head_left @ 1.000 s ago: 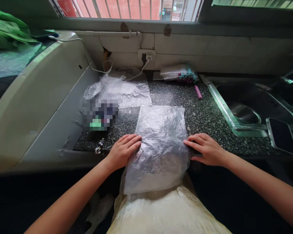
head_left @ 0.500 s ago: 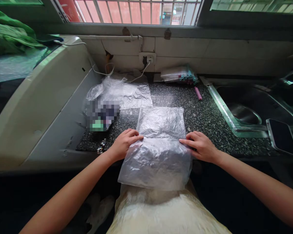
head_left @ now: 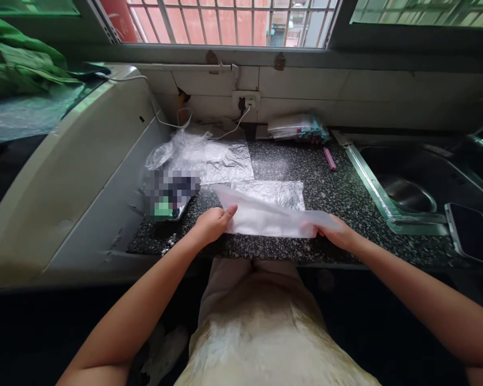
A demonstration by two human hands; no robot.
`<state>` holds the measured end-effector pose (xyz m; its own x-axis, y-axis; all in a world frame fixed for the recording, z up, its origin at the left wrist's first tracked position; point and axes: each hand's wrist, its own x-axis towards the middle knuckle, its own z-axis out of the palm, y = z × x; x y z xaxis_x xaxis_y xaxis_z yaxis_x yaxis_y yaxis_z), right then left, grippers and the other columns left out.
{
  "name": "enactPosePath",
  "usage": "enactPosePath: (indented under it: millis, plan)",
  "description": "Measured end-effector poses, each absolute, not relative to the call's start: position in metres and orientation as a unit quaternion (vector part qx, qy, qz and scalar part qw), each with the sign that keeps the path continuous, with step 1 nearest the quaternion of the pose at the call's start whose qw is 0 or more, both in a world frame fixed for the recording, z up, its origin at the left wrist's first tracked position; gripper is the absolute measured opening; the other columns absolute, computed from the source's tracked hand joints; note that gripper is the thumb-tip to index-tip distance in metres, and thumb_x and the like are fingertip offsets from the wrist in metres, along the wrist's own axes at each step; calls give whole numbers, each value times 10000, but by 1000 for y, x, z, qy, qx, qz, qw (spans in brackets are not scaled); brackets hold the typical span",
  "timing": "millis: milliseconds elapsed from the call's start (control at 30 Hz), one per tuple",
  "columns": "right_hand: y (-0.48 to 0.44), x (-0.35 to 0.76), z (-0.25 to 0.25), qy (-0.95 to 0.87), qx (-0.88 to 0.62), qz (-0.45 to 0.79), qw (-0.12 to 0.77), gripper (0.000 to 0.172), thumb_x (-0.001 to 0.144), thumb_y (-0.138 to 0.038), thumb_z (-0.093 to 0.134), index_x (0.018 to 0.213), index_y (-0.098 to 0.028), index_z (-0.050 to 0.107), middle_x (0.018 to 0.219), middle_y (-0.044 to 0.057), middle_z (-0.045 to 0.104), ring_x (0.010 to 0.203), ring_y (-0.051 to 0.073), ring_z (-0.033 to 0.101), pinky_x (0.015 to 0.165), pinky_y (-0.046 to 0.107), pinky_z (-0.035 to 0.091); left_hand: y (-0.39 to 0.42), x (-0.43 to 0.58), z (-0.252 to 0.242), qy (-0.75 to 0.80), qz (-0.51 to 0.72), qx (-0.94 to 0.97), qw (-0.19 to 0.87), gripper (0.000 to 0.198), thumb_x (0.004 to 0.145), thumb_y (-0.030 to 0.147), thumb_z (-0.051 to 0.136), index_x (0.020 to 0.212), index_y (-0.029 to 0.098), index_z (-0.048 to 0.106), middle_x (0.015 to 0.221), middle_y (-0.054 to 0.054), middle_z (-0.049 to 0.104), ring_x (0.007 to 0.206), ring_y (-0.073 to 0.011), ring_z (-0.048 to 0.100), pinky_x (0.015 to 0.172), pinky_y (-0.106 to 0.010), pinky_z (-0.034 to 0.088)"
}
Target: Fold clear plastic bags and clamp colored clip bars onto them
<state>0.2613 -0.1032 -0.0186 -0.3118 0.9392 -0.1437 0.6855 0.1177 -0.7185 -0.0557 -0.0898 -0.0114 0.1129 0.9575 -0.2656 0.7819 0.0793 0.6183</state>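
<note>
A translucent plastic bag [head_left: 265,221] lies near the front edge of the speckled counter, its near part folded up over the rest. My left hand [head_left: 216,222] grips its left side, thumb on top. At the right side, my right hand [head_left: 332,231] is closed on the bag, with the fingers partly covered by the plastic. Behind the fold, the crinkled far part of the bag [head_left: 279,193] rests flat on the counter.
More clear plastic [head_left: 225,161] lies at the back left, beside a blurred-out object [head_left: 171,195]. A bundle of packed bags [head_left: 295,127] and a pink stick [head_left: 329,159] are at the back. On the right are a sink [head_left: 410,193] and a phone [head_left: 473,233].
The near half of the bag, which hung over the counter's front edge, has been lifted and folded away from me. Both hands have risen slightly with its sides.
</note>
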Motion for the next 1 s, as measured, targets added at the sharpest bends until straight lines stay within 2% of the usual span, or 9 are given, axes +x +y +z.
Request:
enactPosePath:
  millis: [100, 167, 300, 400, 500, 600, 733, 867, 1000]
  plan:
    - [-94, 258, -15, -693, -562, 427, 146, 716, 735, -760, 236, 508, -171, 573, 493, 47, 579, 414, 112, 440, 459, 261, 356, -83, -48, -2, 671, 60, 674, 303, 634, 797, 648, 184, 482, 196, 499, 559, -85, 610, 619, -245, 599, 594, -299, 387]
    - [-89, 255, -14, -666, -578, 453, 132, 729, 696, -792, 262, 508, -162, 574, 459, 52, 570, 360, 97, 407, 414, 257, 330, -79, -43, 1, 687, 27, 672, 275, 613, 809, 623, 195, 493, 196, 503, 585, -97, 625, 644, -255, 609, 591, -300, 381]
    - [-79, 249, -13, -633, -622, 444, 125, 581, 684, -713, 427, 460, -182, 495, 409, 25, 536, 300, 81, 375, 356, 241, 284, -75, -41, -1, 691, 20, 686, 230, 536, 812, 575, 287, 559, 181, 549, 628, -102, 633, 684, -269, 613, 577, -297, 367]
    - [-74, 249, -11, -631, -640, 420, 124, 464, 734, -574, 490, 478, -188, 462, 401, 3, 520, 298, 76, 377, 356, 227, 288, -78, -48, -7, 675, 108, 691, 235, 476, 790, 563, 379, 799, 146, 609, 701, -87, 648, 698, -254, 617, 564, -282, 380]
    - [-75, 255, -10, -657, -661, 328, 154, 340, 763, -470, 513, 579, -185, 497, 453, -4, 546, 359, 99, 451, 399, 229, 339, -88, -57, -11, 661, 195, 663, 292, 567, 780, 531, 441, 1161, 115, 493, 640, -30, 621, 601, -209, 603, 549, -268, 402]
    - [-89, 260, -13, -733, -623, 137, 236, 229, 793, -395, 523, 769, -172, 570, 577, 9, 590, 493, 130, 534, 489, 242, 390, -102, -63, -13, 638, 242, 658, 317, 636, 779, 469, 477, 1299, 121, 361, 627, 7, 599, 563, -174, 581, 567, -262, 419]
    - [-113, 259, -23, -850, -467, -27, 242, 222, 862, -304, 479, 970, -170, 619, 783, 54, 632, 671, 144, 573, 599, 245, 418, -117, -62, -16, 637, 257, 672, 276, 564, 773, 349, 502, 1290, 150, 398, 705, -3, 616, 606, -154, 575, 615, -265, 438]
    - [-118, 256, -31, -881, -414, -115, 198, 199, 876, -223, 466, 881, -186, 662, 745, 44, 627, 684, 146, 530, 617, 249, 402, -125, -61, -24, 639, 257, 688, 230, 401, 776, 235, 475, 1166, 174, 546, 706, -14, 621, 616, -145, 570, 627, -259, 446]
    - [-108, 258, -30, -883, -410, -158, 167, 222, 872, -165, 453, 866, -214, 669, 738, 31, 636, 675, 147, 503, 619, 261, 387, -136, -61, -33, 616, 295, 702, 201, 265, 779, 207, 480, 981, 178, 649, 678, -20, 615, 604, -134, 557, 606, -250, 453]
